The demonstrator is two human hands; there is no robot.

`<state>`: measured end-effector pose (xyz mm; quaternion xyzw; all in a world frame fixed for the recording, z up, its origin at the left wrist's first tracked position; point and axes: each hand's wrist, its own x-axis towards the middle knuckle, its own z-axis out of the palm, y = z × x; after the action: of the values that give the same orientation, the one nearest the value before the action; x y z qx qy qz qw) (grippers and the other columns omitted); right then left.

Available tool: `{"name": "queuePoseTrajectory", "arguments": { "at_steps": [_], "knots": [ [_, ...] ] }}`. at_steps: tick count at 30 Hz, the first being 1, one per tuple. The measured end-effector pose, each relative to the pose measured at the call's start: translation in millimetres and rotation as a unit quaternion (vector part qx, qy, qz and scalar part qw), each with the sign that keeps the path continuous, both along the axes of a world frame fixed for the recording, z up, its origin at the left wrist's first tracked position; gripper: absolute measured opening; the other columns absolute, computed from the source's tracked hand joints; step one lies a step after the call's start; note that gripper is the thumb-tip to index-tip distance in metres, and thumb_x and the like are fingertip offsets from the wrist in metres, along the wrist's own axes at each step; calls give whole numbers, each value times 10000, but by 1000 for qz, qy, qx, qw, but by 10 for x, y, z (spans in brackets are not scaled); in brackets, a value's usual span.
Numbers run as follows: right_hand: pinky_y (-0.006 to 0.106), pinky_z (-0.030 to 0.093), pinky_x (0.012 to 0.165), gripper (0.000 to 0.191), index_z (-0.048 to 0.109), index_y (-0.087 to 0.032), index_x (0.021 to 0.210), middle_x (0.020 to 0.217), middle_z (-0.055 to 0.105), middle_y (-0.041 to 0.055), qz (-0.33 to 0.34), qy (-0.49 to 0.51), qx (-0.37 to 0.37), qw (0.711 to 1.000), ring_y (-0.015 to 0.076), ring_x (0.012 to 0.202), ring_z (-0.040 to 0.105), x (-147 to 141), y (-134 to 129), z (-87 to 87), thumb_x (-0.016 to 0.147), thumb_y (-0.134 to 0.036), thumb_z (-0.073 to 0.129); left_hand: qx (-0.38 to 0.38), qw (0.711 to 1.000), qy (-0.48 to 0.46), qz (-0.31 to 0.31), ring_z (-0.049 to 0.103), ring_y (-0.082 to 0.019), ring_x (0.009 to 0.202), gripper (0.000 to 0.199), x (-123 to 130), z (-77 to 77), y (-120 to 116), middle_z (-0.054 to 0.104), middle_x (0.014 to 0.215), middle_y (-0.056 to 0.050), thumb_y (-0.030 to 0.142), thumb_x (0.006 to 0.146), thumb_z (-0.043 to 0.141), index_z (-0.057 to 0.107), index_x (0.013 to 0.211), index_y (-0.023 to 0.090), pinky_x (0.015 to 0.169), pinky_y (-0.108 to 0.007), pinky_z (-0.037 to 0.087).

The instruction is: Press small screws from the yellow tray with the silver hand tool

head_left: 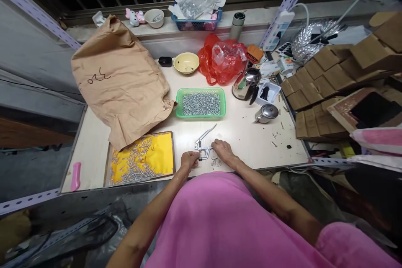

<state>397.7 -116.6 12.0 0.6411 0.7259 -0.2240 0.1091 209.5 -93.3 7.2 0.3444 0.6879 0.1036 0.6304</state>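
Note:
A grey metal hand tool (204,150) with a long raised lever and a small spring lies near the table's front edge. My right hand (223,150) is closed around the right end of its frame. My left hand (189,159) pinches at the tool's left side; whatever sits between those fingertips is too small to make out. Beside my right hand, a little heap of tiny metal pieces (216,162) rests on the tabletop. A green basket (222,104) full of small metal pins stands behind the tool. To the left, more pins are scattered across a yellow-lined tray (165,150).
A big brown paper bag (125,75) leans over the tray's back. Toward the right stand a kettle (246,86) and a lidded metal cup (266,114). Red plastic bags (216,60) and a yellow bowl (186,63) are behind. Stacked cardboard boxes (329,75) border the right side.

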Motion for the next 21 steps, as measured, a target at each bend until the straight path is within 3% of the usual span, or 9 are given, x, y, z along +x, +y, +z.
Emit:
{"name": "queuePoseTrajectory", "arguments": {
  "at_steps": [5, 11, 15, 16, 18, 21],
  "knots": [
    [272, 400, 725, 285, 608, -173, 1047, 1072, 603, 94, -4, 10, 25, 1000, 182, 925, 549, 7, -28, -57, 909, -55, 388, -5, 1000, 20, 5, 427, -61, 363, 159, 50, -82, -9, 482, 430, 60, 261, 681, 676, 587, 690, 130, 408, -186, 397],
    [283, 418, 723, 307, 604, -164, 1038, 1063, 596, 93, -5, 21, 43, 999, 186, 923, 549, 12, -49, -95, 903, -20, 368, -10, 997, 51, -51, 429, -60, 356, 189, 64, -87, 44, 473, 432, 69, 275, 674, 703, 577, 675, 134, 432, -202, 428],
    [334, 437, 795, 209, 597, -171, 1101, 1187, 561, 127, -12, 45, 47, 998, 231, 1024, 522, 35, 2, -59, 921, -191, 491, -24, 995, 54, -76, 417, -66, 340, 179, 69, -93, 72, 462, 407, 68, 269, 697, 682, 569, 668, 133, 428, -213, 433],
    [360, 432, 838, 282, 571, -176, 1163, 1273, 517, 140, -10, 54, 60, 997, 256, 1096, 490, 54, 35, -50, 893, -257, 565, -26, 995, 54, -75, 416, -65, 339, 177, 70, -94, 73, 461, 406, 69, 267, 701, 679, 567, 670, 134, 430, -213, 436],
    [431, 385, 947, 604, 464, -185, 1313, 1440, 372, 154, 8, 67, 89, 994, 315, 1260, 362, 107, 129, -42, 783, -338, 712, -30, 996, 53, -71, 420, -63, 341, 184, 73, -90, 68, 462, 411, 72, 273, 701, 685, 565, 676, 136, 439, -214, 445],
    [528, 244, 1061, 963, 310, -171, 1431, 1521, 243, 160, 53, 68, 91, 992, 367, 1384, 149, 187, 309, -53, 639, -370, 821, -35, 995, 56, -71, 434, -62, 356, 217, 76, -68, 50, 468, 422, 70, 305, 685, 713, 578, 694, 136, 450, -210, 448]
  ]
}}
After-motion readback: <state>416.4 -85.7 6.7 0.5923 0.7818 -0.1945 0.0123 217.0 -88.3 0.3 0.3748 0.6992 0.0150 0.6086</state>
